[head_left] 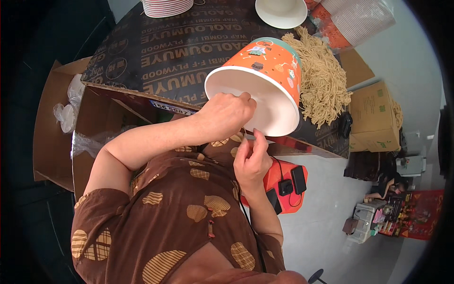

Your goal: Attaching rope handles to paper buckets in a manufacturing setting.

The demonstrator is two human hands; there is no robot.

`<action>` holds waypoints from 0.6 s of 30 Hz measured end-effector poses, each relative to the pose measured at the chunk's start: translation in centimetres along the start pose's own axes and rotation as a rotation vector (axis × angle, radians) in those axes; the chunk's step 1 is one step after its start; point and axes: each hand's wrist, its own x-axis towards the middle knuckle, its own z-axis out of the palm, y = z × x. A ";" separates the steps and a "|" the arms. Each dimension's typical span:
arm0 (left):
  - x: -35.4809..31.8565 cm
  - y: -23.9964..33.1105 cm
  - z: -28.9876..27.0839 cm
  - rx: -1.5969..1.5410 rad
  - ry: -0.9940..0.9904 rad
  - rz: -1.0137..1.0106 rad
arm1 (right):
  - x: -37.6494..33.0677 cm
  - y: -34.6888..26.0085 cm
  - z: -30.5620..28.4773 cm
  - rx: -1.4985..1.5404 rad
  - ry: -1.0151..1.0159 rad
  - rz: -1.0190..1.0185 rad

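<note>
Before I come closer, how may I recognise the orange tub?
Find the dark table. At its near edge, beside the tan cords, the orange tub tilts its white mouth toward the person's left hand. Unlike the plastic-wrapped stack, it is single, with a teal base band.

Rows of large, pale brown capital letters run across the dark top of the desk (pixel 198 54) in the upper middle of the frame, with round printed emblems (pixel 116 69) toward its left. On the desk's front edge, left of centre, a small blue-and-white label (pixel 171 107) bears characters and digits. Small green print marks the brown carton (pixel 371 124) at the right.
</note>
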 end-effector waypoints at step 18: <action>0.4 -0.1 -0.4 -0.041 -0.093 -0.054 | 1.7 0.0 0.6 -0.152 -0.039 -0.148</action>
